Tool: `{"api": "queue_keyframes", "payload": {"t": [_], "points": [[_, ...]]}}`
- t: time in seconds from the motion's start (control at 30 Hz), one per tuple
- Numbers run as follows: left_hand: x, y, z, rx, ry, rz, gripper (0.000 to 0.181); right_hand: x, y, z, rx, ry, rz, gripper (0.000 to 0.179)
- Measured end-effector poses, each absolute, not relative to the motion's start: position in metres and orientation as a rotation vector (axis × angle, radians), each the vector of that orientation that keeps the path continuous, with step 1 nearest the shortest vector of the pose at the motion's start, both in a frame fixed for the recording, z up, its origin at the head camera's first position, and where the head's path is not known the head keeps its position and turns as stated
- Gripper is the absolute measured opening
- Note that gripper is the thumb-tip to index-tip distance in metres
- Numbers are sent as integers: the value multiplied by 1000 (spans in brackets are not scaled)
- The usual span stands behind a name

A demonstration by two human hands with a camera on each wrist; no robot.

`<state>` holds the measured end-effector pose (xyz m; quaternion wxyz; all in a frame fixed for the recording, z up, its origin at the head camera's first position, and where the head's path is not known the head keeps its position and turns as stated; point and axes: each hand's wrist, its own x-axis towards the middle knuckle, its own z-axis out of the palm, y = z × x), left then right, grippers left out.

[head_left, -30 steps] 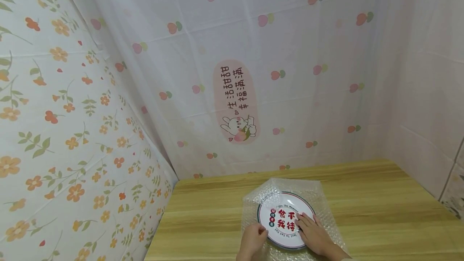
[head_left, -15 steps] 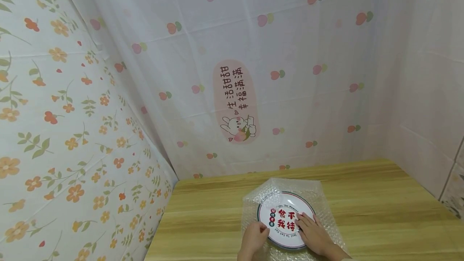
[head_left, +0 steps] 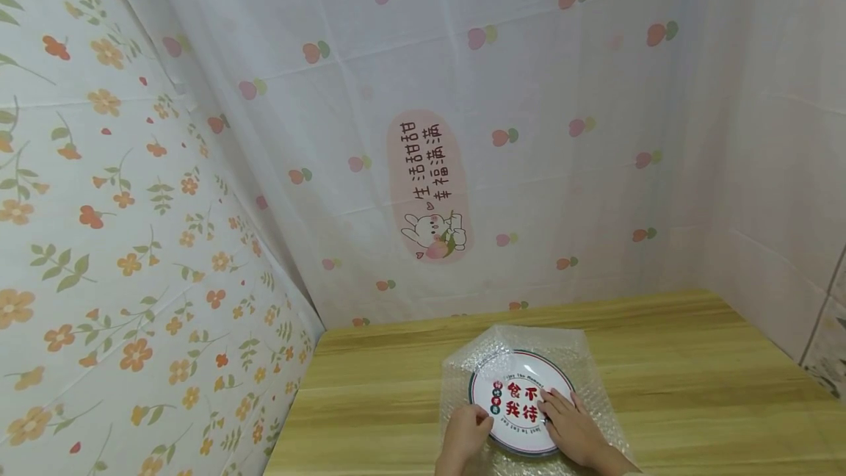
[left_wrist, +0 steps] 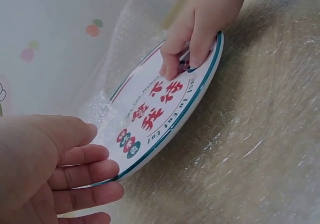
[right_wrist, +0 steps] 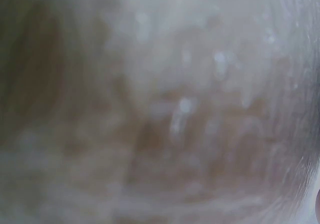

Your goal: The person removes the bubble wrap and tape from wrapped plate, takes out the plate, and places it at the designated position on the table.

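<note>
Presently, the head view is showing a printed plate (head_left: 518,432) lying on bubble wrap (head_left: 568,341) at lower centre, the right hand (head_left: 575,432) resting on it, fingers unclenched, the left hand (head_left: 465,432) beside its rim. The left wrist view is showing the left fingers relaxing, released, at lower left. The right wrist view is blurring.

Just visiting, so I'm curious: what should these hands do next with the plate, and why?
Probably the left hand should draw nearby bubble wrap over the plate: most of the plate's face looks uncovered, the wrap spreads out around it, and the right hand rests on it, so could likely steady it.
</note>
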<state>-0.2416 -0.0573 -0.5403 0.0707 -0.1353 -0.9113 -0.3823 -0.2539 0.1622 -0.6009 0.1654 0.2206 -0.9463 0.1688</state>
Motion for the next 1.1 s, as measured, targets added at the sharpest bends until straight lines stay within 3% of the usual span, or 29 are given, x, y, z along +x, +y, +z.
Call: {"api": "queue_keyframes", "payload": {"t": [0.73,1.1], "points": [[-247,-58,-553,-534,-2606,-1133,15,-251,161,-595,630,-2742,480,29],[-248,-51,-542,-389,-2741,-1043,9,-252,161,-596,621,-2748,484,29]]}}
